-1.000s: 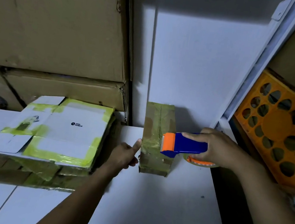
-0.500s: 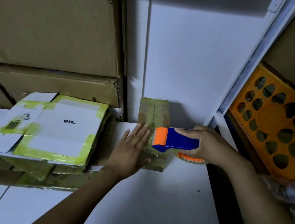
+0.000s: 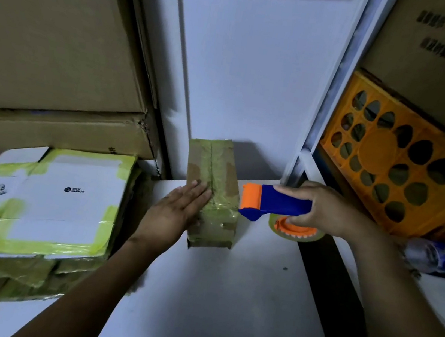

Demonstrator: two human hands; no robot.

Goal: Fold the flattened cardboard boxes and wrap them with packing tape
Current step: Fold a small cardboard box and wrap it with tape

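Fingers (image 3: 197, 193) of our left hand (image 3: 171, 215) straight, pressed together, flat on taped box (image 3: 222, 174) standing mid-table (image 3: 226, 297). Our right hand (image 3: 332, 212), at box's 3 o'clock, curls round blue-orange tape dispenser (image 3: 276, 204), roller end just beside box. Flattened boxes (image 3: 48, 201) stacked at 9 o'clock.

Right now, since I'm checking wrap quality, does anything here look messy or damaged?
Yes: the small box that the left hand touches wears wrinkled, patchy tape strips. Beside it, the flattened stack sits unevenly, edges misaligned.
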